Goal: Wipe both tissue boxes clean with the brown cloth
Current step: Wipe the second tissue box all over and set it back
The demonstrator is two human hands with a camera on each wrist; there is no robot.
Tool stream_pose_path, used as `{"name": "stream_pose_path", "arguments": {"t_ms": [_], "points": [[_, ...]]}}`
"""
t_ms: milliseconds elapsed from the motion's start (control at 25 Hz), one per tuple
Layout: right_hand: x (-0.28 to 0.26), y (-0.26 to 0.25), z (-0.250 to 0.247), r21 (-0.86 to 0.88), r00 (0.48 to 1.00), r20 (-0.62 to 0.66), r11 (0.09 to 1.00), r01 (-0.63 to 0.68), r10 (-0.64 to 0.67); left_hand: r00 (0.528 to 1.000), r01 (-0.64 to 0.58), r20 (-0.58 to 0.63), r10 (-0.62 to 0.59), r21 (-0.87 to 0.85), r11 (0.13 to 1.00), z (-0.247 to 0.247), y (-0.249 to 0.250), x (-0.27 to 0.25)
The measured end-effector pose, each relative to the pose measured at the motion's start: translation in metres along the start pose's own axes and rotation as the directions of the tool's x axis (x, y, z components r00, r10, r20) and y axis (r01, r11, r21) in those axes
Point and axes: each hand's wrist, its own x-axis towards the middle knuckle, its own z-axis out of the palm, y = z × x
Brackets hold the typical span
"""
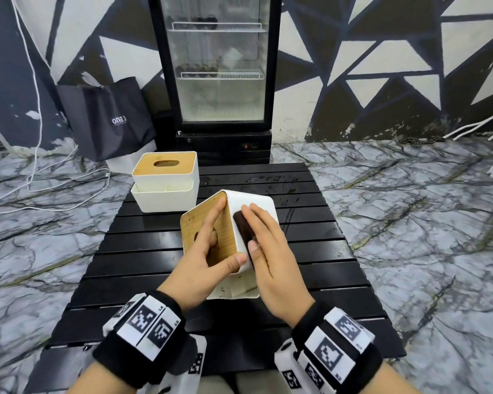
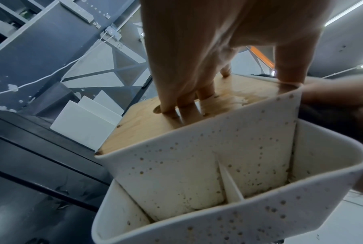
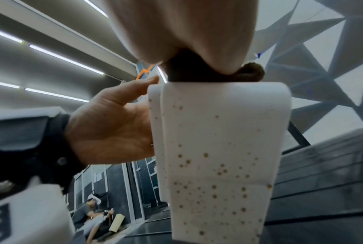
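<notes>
A white tissue box (image 1: 256,206) with a wooden lid (image 1: 202,220) stands tipped on its side on the black slatted table (image 1: 310,251). My left hand (image 1: 211,251) grips it, with fingers curled into the lid slot (image 2: 166,109) and the thumb on the lower corner. My right hand (image 1: 256,228) presses the folded brown cloth (image 1: 244,227) flat against the upturned white side with straight fingers. Brown specks dot the box's compartment walls (image 2: 176,173) and end face (image 3: 218,148). The second tissue box (image 1: 165,177) stands upright at the table's back left corner.
A glass-door fridge (image 1: 219,81) stands just behind the table, with a black bag (image 1: 108,118) to its left. White cables (image 1: 40,177) trail over the marble floor on the left. In the right wrist view a person (image 3: 93,213) sits far off.
</notes>
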Motion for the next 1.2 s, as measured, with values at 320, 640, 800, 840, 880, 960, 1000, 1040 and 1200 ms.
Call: {"name": "stream_pose_path", "arguments": {"t_ms": [320, 640, 800, 840, 880, 960, 1000, 1040, 1200], "points": [[0.043, -0.009, -0.007, -0.03, 0.997, 0.054, 0.998, 0.06, -0.059, 1.0, 0.004, 0.014, -0.005, 0.071, 0.997, 0.002, 0.0, -0.002], [0.053, 0.011, -0.041, -0.13, 0.989, 0.126, 0.99, -0.055, 0.071, 0.998, 0.061, 0.015, -0.064, 0.151, 0.987, -0.001, 0.005, -0.009], [0.046, 0.012, -0.049, -0.091, 0.987, 0.087, 0.988, -0.127, 0.135, 0.997, 0.071, -0.006, -0.071, 0.208, 0.976, 0.002, 0.007, -0.01], [0.042, 0.012, -0.051, -0.057, 0.987, 0.064, 0.988, -0.145, 0.149, 0.997, 0.07, -0.002, -0.071, 0.212, 0.975, 0.003, 0.007, -0.009], [0.038, 0.012, -0.052, -0.017, 0.986, 0.037, 0.987, -0.162, 0.162, 0.998, 0.066, 0.009, -0.07, 0.217, 0.974, 0.003, 0.007, -0.009], [0.029, 0.013, -0.056, 0.087, 0.981, -0.011, 0.978, -0.191, 0.193, 0.997, 0.056, 0.041, -0.067, 0.234, 0.971, 0.004, 0.006, -0.009], [0.024, 0.015, -0.057, 0.136, 0.978, -0.024, 0.97, -0.202, 0.207, 0.996, 0.048, 0.057, -0.065, 0.253, 0.966, 0.004, 0.004, -0.01], [0.019, 0.017, -0.058, 0.168, 0.976, -0.028, 0.964, -0.208, 0.216, 0.995, 0.047, 0.068, -0.068, 0.278, 0.96, 0.003, 0.001, -0.011], [-0.005, 0.025, -0.053, 0.152, 0.979, -0.007, 0.968, -0.199, 0.203, 0.99, 0.123, 0.038, -0.137, 0.251, 0.96, 0.004, -0.005, -0.017]]}}
